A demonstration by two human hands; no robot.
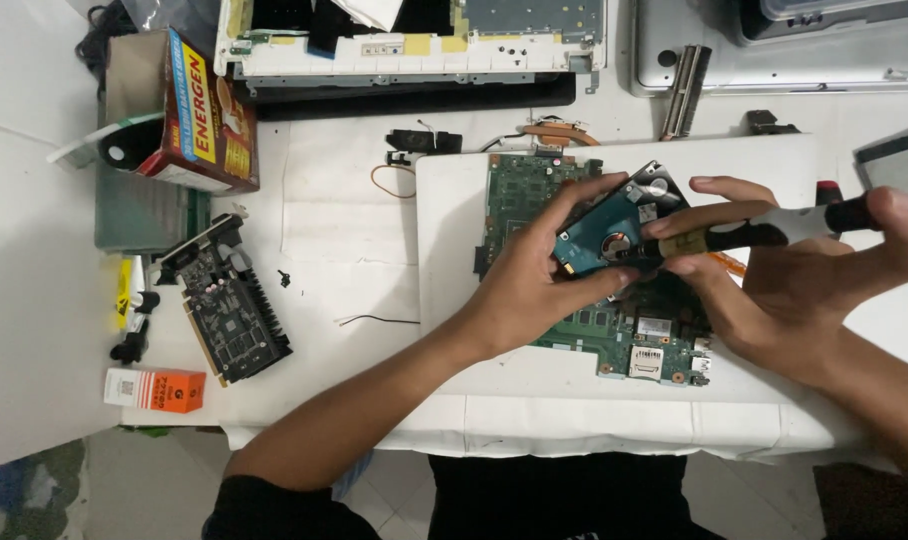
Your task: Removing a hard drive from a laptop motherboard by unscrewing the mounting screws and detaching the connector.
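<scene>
My left hand (534,285) grips the hard drive (614,228) above the green motherboard (614,335); my right hand (804,290) closes around the screwdriver (774,232), its tip on the drive. Loosening a screw, I think; next needs steady pressure.

White table (354,215), green motherboard (614,335), probably graphics card (226,310)
</scene>
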